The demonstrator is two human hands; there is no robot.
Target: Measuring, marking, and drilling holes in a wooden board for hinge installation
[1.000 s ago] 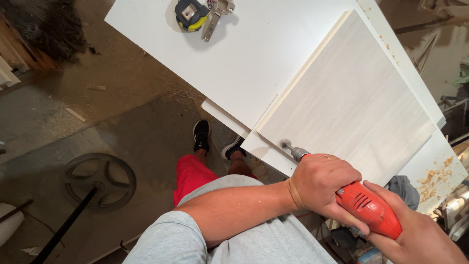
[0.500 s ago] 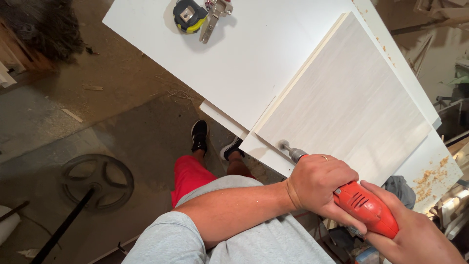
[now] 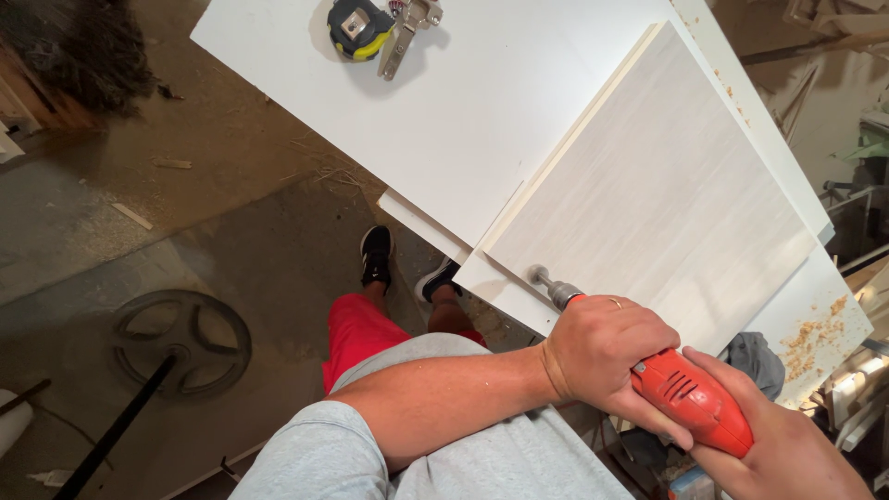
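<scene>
Orange-red plastic marks the drill (image 3: 690,400), which lies low at the right of the scene, its long axis running from the near right up toward the far left. Its metal chuck (image 3: 554,289) meets the near corner of the pale wood-grain panel (image 3: 662,185). The left hand (image 3: 602,356) has its fingers clamped around the front of the body, nearer the chuck; the right hand (image 3: 787,454) has its fingers wrapped on the rear end. The panel rests on white boards on the desk (image 3: 482,120). Far off lie a tape measure (image 3: 359,26) and a metal hinge (image 3: 407,23); wood shavings (image 3: 815,333) gather at the right.
</scene>
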